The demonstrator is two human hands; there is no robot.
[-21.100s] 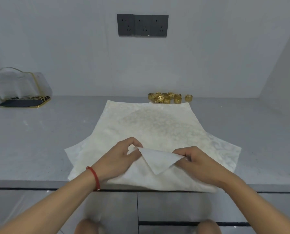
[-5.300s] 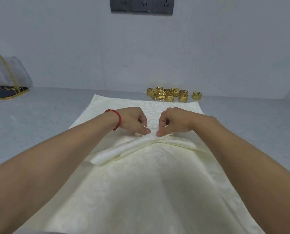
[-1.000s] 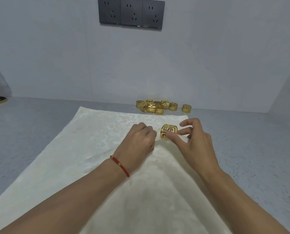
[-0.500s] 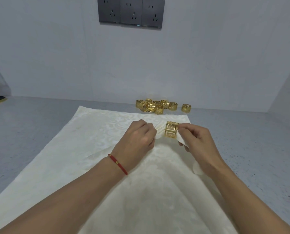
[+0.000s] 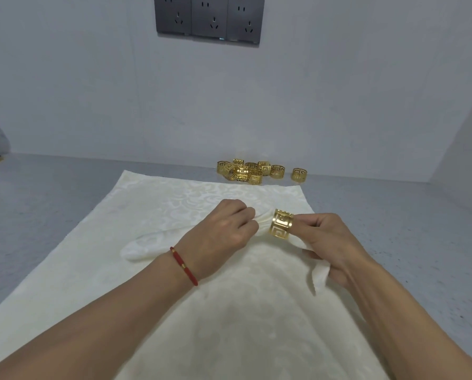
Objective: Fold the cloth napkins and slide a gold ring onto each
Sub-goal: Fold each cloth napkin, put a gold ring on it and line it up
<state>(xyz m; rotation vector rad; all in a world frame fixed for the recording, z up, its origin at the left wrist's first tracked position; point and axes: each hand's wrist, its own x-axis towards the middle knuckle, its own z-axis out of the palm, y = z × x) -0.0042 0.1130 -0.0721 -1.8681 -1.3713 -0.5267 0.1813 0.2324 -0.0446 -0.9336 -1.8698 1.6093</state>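
The right hand pinches the gold ring, threaded on the rolled napkin. The left hand grips the roll just beside it, above flat napkins on the worktop; spare rings lie behind.

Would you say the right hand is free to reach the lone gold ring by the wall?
Probably not yet: the right hand grips the ring on the rolled napkin. The lone ring lies unobstructed.
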